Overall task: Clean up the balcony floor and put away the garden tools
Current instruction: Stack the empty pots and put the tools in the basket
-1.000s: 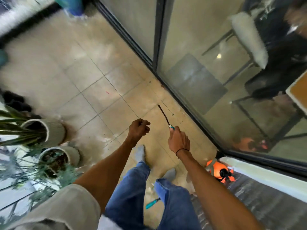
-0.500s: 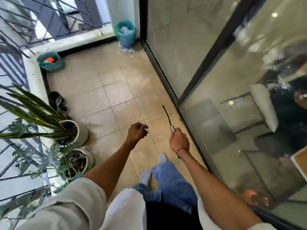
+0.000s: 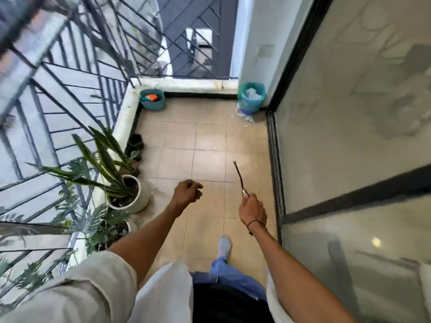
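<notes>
On a tiled balcony, my right hand [image 3: 253,209] grips the green handle of a thin garden tool [image 3: 239,177], its dark forked shaft pointing up and away over the floor [image 3: 210,141]. My left hand [image 3: 186,193] hangs beside it, fingers curled into a loose fist; whether it holds anything, I cannot tell. At left, a white pot [image 3: 137,197] of long-leaved plant stands by the railing [image 3: 70,89]. In the far corners sit a teal basket [image 3: 152,102] holding something orange and a teal bin [image 3: 251,97] beside the glass door [image 3: 349,113].
</notes>
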